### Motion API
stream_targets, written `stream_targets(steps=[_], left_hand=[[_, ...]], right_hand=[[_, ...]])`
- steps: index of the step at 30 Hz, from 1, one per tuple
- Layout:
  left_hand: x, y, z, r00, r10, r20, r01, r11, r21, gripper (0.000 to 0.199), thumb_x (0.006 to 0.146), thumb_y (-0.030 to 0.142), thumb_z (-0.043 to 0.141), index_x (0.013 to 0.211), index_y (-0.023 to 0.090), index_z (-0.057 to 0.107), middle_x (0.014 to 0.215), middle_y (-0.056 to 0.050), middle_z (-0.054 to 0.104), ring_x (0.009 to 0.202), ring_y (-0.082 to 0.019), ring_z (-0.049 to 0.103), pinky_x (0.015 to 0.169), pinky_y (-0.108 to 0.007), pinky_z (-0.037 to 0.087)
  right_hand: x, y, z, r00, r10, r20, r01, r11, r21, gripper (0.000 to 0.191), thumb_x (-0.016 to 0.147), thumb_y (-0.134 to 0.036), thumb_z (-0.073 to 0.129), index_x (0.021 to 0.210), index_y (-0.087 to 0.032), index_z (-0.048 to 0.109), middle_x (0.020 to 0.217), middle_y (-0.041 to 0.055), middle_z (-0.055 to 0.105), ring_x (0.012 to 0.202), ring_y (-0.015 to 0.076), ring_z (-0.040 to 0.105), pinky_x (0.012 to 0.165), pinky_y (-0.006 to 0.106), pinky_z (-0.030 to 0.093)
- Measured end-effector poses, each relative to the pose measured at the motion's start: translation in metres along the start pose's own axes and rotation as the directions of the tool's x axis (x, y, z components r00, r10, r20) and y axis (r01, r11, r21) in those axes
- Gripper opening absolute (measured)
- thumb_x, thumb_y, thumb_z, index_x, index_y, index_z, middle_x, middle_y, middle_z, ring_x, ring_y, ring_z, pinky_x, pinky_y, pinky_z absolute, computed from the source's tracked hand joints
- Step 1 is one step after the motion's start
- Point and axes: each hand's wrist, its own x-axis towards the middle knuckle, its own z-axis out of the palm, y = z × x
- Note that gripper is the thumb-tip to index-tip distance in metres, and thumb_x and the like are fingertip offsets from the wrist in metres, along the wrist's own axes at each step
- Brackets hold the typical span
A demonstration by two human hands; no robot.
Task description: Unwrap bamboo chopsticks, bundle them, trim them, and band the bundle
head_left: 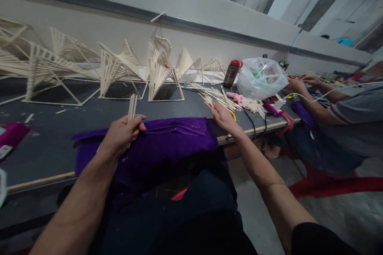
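In my left hand (121,131) is a small bundle of thin wooden sticks (132,107), held upright above a purple cloth (179,135). The cloth covers the table's front edge and hangs toward my lap. My right hand (223,117) has its fingers closed at the near end of a loose pile of wooden sticks (206,92); stick ends show at the fingertips, but how many are gripped is hidden. Something yellow and curved (233,115) shows just behind that hand. Twisted stick frames, among them one small frame (164,81), stand beyond my hands.
A brown bottle (232,73) with a red lid stands beside a clear plastic bag (260,77). Nearby lie a pink glue gun (235,97), cords and a magenta item (273,108). Another person's hands (302,81) work at right. A magenta packet (12,137) lies at left.
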Motion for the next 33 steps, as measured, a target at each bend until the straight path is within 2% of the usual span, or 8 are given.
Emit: stream_targets(steps=[6,12,16,18,21,25,30,33], left_hand=[[-0.002,0.001,0.001,1.0,-0.006,-0.017,0.005,1.0,-0.01,0.018,0.077,0.031,0.062,0.089,0.017,0.064,0.059,0.0,0.056,0.037,-0.005,0.03,0.036,-0.018,0.02],[-0.001,-0.001,0.002,1.0,0.016,-0.015,-0.016,1.0,-0.018,0.018,0.078,0.031,0.062,0.088,0.016,0.064,0.059,0.0,0.055,0.038,-0.005,0.031,0.036,-0.018,0.02],[0.0,-0.001,0.002,1.0,0.01,0.005,-0.01,0.999,-0.035,0.019,0.078,0.03,0.062,0.089,0.015,0.063,0.059,0.0,0.055,0.037,-0.004,0.03,0.036,-0.017,0.019],[-0.001,0.0,0.002,1.0,0.002,0.012,-0.002,0.999,-0.036,0.02,0.078,0.031,0.061,0.09,0.014,0.063,0.059,0.001,0.055,0.036,-0.004,0.029,0.035,-0.016,0.018],[-0.003,0.001,0.002,1.0,0.002,0.017,-0.001,0.999,-0.043,0.023,0.077,0.032,0.062,0.09,0.014,0.062,0.058,0.001,0.055,0.035,-0.003,0.029,0.034,-0.016,0.018],[-0.004,0.0,0.002,1.0,0.005,0.004,-0.005,0.999,-0.042,0.025,0.075,0.033,0.063,0.09,0.013,0.061,0.055,0.002,0.055,0.035,-0.003,0.03,0.034,-0.015,0.02],[-0.006,-0.001,0.004,0.996,-0.016,-0.084,0.015,1.0,-0.012,0.023,0.077,0.033,0.059,0.087,0.013,0.06,0.053,0.003,0.053,0.033,-0.004,0.029,0.033,-0.016,0.019],[-0.01,-0.001,0.005,0.995,-0.027,-0.093,0.028,1.0,0.013,0.021,0.078,0.032,0.057,0.086,0.013,0.06,0.051,0.004,0.053,0.032,-0.004,0.028,0.033,-0.016,0.017]], right_hand=[[-0.01,-0.01,0.036,0.997,0.075,-0.014,-0.074,0.997,0.021,0.047,0.088,-0.012,0.034,0.133,-0.011,0.046,0.116,0.0151,0.052,0.105,0.0204,0.052,0.092,0.03,0.041],[-0.004,0.0,0.029,0.997,0.071,-0.004,-0.071,0.997,0.007,0.049,0.086,-0.011,0.038,0.134,-0.007,0.045,0.122,0.0169,0.052,0.107,0.0203,0.054,0.097,0.031,0.04],[-0.008,-0.001,0.022,0.993,0.071,-0.095,-0.074,0.997,-0.021,0.045,0.086,-0.01,0.039,0.13,-0.007,0.051,0.122,0.0167,0.055,0.113,0.0221,0.052,0.099,0.034,0.04],[-0.01,-0.005,0.023,0.997,0.002,-0.083,-0.003,1.0,-0.016,0.038,0.089,-0.014,0.04,0.123,-0.011,0.057,0.121,0.014,0.057,0.113,0.0209,0.052,0.098,0.033,0.04],[-0.012,-0.013,0.03,0.987,-0.163,0.015,0.163,0.986,-0.027,0.032,0.093,-0.027,0.044,0.117,-0.016,0.063,0.123,0.0113,0.058,0.115,0.0199,0.052,0.099,0.033,0.04],[-0.01,-0.024,0.042,0.968,-0.24,0.074,0.249,0.959,-0.135,0.044,0.095,-0.043,0.043,0.126,-0.016,0.058,0.131,0.0137,0.055,0.121,0.0241,0.047,0.102,0.04,0.036],[-0.006,-0.028,0.045,0.931,-0.332,0.149,0.353,0.925,-0.144,0.039,0.097,-0.039,0.039,0.119,-0.02,0.065,0.123,0.0083,0.062,0.109,0.023,0.053,0.096,0.038,0.039],[-0.009,-0.025,0.046,0.918,-0.37,0.146,0.39,0.91,-0.144,0.037,0.097,-0.037,0.039,0.115,-0.019,0.067,0.116,0.0079,0.066,0.106,0.0233,0.054,0.093,0.038,0.04]])
